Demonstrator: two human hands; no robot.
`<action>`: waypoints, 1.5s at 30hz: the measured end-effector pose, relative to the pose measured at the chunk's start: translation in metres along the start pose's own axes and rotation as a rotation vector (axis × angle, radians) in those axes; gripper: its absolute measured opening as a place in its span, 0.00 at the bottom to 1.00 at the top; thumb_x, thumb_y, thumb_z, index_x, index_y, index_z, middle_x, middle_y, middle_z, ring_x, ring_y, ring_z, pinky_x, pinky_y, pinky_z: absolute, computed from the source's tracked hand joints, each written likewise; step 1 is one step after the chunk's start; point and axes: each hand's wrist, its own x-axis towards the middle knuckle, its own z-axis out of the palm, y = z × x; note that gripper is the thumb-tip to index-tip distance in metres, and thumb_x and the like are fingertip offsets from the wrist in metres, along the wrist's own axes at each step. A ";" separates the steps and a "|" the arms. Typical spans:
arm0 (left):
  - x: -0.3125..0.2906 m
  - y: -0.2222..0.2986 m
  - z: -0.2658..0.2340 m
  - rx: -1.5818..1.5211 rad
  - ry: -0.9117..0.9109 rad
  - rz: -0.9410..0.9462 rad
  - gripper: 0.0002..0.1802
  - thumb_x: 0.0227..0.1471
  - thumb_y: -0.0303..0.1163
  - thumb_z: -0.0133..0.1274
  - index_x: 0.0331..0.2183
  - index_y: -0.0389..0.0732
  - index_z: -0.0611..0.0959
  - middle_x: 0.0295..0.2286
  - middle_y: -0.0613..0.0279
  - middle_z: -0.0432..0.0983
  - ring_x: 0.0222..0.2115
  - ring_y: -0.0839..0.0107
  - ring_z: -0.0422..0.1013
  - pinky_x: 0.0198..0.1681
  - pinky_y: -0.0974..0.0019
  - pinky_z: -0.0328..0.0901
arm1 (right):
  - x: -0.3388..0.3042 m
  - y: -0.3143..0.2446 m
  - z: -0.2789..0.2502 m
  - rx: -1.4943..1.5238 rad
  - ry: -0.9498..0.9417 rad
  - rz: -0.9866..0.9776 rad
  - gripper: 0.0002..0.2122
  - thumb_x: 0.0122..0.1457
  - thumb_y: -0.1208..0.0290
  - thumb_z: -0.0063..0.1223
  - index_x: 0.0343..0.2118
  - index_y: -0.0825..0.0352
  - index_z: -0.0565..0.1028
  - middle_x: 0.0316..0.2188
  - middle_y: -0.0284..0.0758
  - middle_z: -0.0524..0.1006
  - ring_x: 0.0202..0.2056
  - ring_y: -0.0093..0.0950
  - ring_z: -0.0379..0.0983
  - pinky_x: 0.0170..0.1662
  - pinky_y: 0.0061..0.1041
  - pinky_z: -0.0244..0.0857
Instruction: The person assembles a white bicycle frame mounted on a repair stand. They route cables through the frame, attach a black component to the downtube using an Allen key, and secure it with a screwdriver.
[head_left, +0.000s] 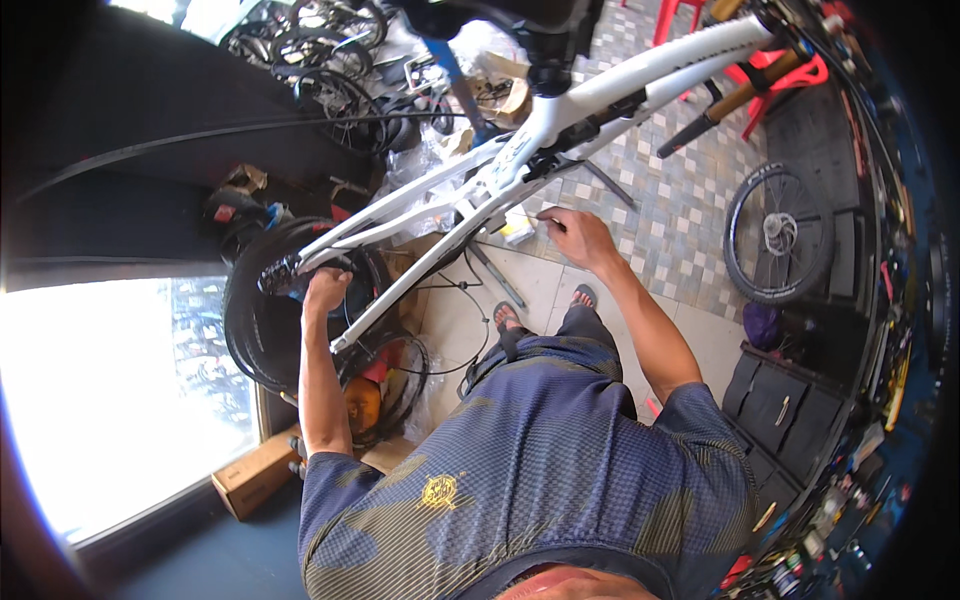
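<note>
Fingers bent: on the left hand [326, 290] by the rear end of the white frame [545, 118], raised above the floor [660, 235]; on the right hand [580, 236] near its middle. Too small to see whether clamped on anything. By the floor's right edge, a wheel [778, 232].

I have the left arm [324, 390] reaching well forward, nearly straight, with the left hand [327, 288] at its end, knuckles up and fingers bent. I see the right arm [645, 325] bent at the elbow, its forearm slanting inward to the right hand [580, 238], whose curled fingers point left. How firmly either hand closes, I cannot tell.
</note>
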 end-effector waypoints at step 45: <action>0.008 -0.021 0.012 -0.478 -0.056 0.187 0.12 0.60 0.29 0.50 0.38 0.34 0.85 0.22 0.59 0.77 0.22 0.73 0.74 0.26 0.65 0.68 | 0.010 -0.076 0.035 -0.402 0.040 -0.075 0.08 0.58 0.71 0.49 0.33 0.66 0.79 0.27 0.47 0.82 0.32 0.48 0.81 0.37 0.45 0.75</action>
